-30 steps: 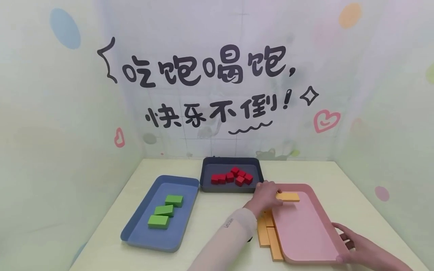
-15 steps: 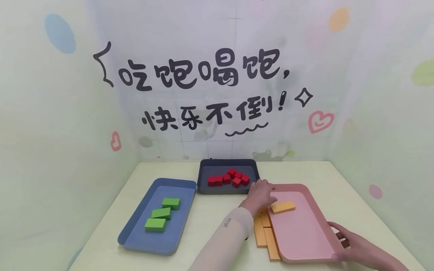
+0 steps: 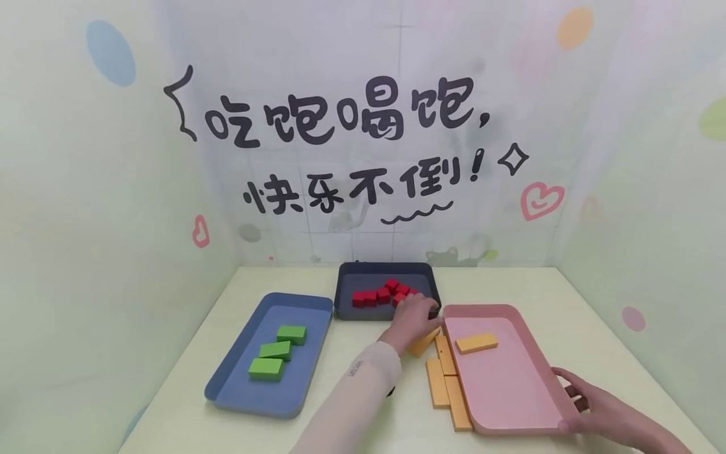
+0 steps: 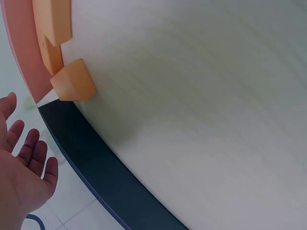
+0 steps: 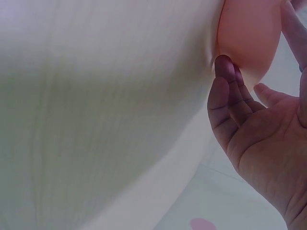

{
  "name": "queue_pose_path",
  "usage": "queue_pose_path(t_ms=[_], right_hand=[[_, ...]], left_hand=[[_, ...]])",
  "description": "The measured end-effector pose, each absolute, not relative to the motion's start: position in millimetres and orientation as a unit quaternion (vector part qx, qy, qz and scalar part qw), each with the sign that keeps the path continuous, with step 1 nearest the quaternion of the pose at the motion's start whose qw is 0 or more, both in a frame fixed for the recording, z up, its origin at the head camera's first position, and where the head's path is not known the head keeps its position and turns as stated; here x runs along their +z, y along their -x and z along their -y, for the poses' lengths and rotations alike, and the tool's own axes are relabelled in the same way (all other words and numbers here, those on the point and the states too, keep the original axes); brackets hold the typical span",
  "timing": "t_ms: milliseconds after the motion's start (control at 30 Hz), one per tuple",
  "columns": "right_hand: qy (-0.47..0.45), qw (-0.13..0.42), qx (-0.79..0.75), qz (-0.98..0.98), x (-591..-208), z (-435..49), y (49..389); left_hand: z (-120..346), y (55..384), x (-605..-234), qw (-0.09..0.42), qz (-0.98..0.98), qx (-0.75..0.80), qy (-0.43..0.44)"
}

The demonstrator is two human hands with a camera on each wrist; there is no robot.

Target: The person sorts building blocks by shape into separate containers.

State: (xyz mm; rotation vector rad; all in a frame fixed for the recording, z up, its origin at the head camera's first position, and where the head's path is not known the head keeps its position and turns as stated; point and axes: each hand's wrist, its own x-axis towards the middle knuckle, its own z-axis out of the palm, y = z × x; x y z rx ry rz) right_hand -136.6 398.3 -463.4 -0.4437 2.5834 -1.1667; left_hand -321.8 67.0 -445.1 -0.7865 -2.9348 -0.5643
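Note:
My left hand reaches over the front right corner of the dark tray, just above a loose orange block. In the left wrist view its fingers are loosely bent with nothing between them, and that orange block lies beside the dark tray wall. My right hand holds the pink tray at its near right side, thumb at the near corner and fingers along the outer wall. One orange block lies inside the pink tray. Several orange blocks line its left side.
A blue tray with three green blocks stands at the left. Several red cubes lie in the dark tray. Printed walls enclose the pale table at the back and sides.
My left hand has let go of an orange block, which now lies in the pink tray, and has moved left off that tray to the loose block. The right hand stays at the tray.

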Motion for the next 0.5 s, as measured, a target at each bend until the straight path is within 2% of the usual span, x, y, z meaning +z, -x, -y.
queue_pose_path(t_ms=[200, 500], right_hand=[[0.154, 0.141, -0.406, -0.890, -463, -396, 137], [0.139, 0.149, -0.410, -0.889, -461, -394, 131]], left_hand=[[-48, 315, -450, -0.012, 0.953, -0.196, 0.229], [-33, 302, -454, -0.042, 0.951, -0.185, 0.245]])
